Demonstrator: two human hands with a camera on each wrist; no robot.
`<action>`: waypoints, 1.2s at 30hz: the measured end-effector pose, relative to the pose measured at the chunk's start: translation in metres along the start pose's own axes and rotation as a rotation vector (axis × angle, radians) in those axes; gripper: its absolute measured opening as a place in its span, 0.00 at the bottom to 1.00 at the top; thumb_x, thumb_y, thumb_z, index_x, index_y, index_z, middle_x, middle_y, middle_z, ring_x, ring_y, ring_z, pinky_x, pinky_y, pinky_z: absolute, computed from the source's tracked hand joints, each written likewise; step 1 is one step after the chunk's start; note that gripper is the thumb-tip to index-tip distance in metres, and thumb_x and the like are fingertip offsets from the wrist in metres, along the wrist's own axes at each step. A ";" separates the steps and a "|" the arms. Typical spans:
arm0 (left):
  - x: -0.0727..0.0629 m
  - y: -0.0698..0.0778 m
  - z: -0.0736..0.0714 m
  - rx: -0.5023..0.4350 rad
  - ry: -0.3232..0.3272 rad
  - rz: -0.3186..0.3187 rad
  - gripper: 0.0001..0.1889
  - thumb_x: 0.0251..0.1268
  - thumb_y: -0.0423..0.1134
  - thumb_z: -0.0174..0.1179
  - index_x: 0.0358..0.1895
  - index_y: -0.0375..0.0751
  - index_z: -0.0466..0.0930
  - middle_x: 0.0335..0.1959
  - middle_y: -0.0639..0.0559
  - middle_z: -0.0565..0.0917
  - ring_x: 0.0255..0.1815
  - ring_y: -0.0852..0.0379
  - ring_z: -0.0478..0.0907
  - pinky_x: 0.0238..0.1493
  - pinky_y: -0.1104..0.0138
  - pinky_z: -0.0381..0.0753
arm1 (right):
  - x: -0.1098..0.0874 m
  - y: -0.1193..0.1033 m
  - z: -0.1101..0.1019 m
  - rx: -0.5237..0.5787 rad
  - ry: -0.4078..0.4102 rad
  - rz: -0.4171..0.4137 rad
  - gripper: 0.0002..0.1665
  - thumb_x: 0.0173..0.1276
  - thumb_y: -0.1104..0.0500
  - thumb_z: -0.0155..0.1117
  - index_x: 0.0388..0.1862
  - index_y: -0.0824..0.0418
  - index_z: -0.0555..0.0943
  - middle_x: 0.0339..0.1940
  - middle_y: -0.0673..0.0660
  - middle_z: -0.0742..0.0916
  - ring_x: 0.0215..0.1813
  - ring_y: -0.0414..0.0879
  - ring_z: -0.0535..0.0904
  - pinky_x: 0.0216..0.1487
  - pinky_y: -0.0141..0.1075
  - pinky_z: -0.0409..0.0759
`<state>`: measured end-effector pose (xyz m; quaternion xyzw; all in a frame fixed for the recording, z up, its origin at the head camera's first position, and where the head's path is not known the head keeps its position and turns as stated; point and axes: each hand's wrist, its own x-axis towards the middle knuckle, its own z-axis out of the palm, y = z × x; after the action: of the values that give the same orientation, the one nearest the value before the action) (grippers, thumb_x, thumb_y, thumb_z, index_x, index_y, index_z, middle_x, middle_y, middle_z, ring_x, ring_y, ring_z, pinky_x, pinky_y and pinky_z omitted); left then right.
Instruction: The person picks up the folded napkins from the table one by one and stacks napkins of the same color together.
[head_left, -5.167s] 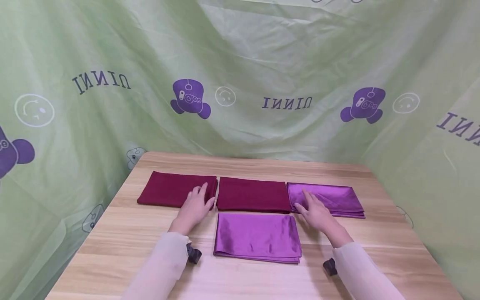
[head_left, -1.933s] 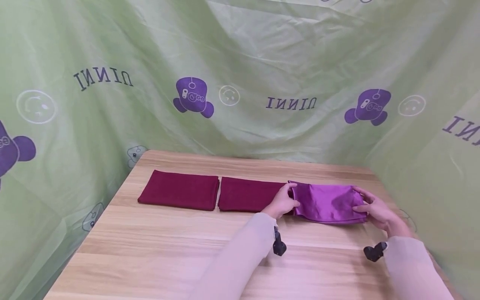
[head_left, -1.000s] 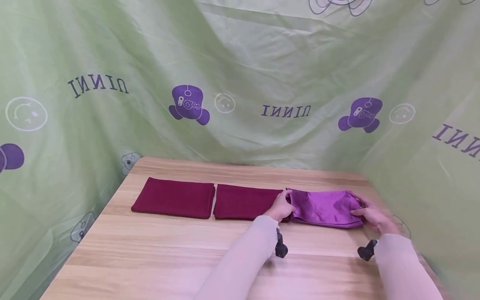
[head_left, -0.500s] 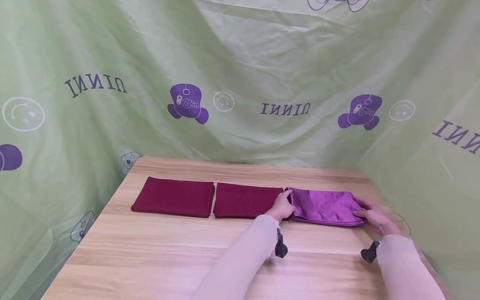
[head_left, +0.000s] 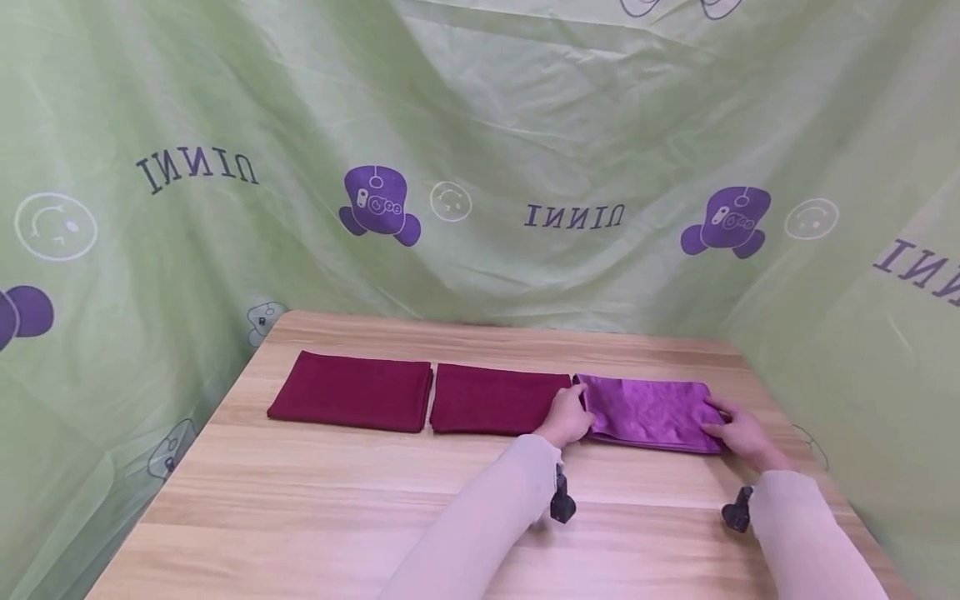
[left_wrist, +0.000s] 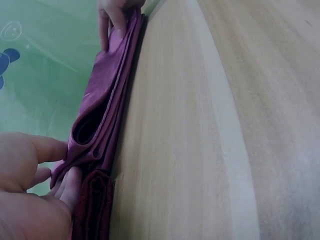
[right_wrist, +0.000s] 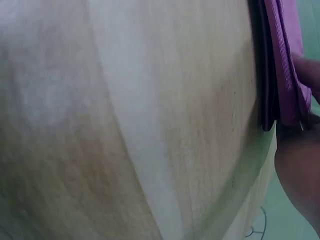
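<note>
A shiny purple folded cloth (head_left: 648, 412) lies at the right end of the row, on top of another purple folded cloth, whose dark edge (right_wrist: 267, 75) shows beneath it in the right wrist view. My left hand (head_left: 567, 417) pinches its left edge, thumb and fingers on either side of the fabric. At the opposite end my right hand (head_left: 742, 433) grips the right edge, fingers at the far corner and thumb nearer. The upper cloth's folds gape a little in the left wrist view. Beside my left hand lies a dark red folded cloth (head_left: 495, 400).
Further left on the wooden table (head_left: 337, 508) is a second dark red folded cloth (head_left: 352, 392), a narrow gap from the first. A green printed curtain (head_left: 480, 275) hangs behind the table and along both sides.
The purple cloth that lay in front was lifted onto the purple one at the right. Both hands moved right with it, and its surface has since settled flatter.
</note>
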<state>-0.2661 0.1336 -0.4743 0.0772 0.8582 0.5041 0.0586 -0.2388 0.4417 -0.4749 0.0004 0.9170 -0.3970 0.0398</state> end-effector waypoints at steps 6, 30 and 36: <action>0.001 -0.007 -0.006 0.028 -0.002 0.074 0.30 0.53 0.27 0.66 0.64 0.32 0.73 0.44 0.44 0.76 0.46 0.56 0.74 0.50 0.71 0.73 | 0.003 -0.006 0.003 -0.104 0.028 -0.014 0.38 0.64 0.70 0.60 0.66 0.85 0.56 0.61 0.88 0.62 0.62 0.77 0.60 0.62 0.64 0.59; -0.013 -0.065 -0.115 0.003 0.047 0.208 0.28 0.61 0.29 0.64 0.66 0.34 0.70 0.57 0.38 0.74 0.53 0.45 0.75 0.51 0.57 0.77 | 0.016 -0.127 0.075 -0.064 0.098 -0.156 0.33 0.68 0.66 0.60 0.70 0.70 0.64 0.63 0.76 0.70 0.60 0.72 0.70 0.56 0.61 0.71; -0.026 -0.080 -0.146 0.111 0.113 0.202 0.28 0.62 0.31 0.64 0.66 0.35 0.71 0.59 0.38 0.72 0.57 0.44 0.73 0.55 0.54 0.75 | 0.017 -0.146 0.099 -0.080 0.077 -0.207 0.32 0.67 0.67 0.61 0.69 0.71 0.66 0.60 0.75 0.74 0.56 0.70 0.74 0.55 0.60 0.73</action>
<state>-0.2728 -0.0347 -0.4727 0.1379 0.8744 0.4629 -0.0454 -0.2533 0.2694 -0.4373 -0.0806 0.9281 -0.3617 -0.0368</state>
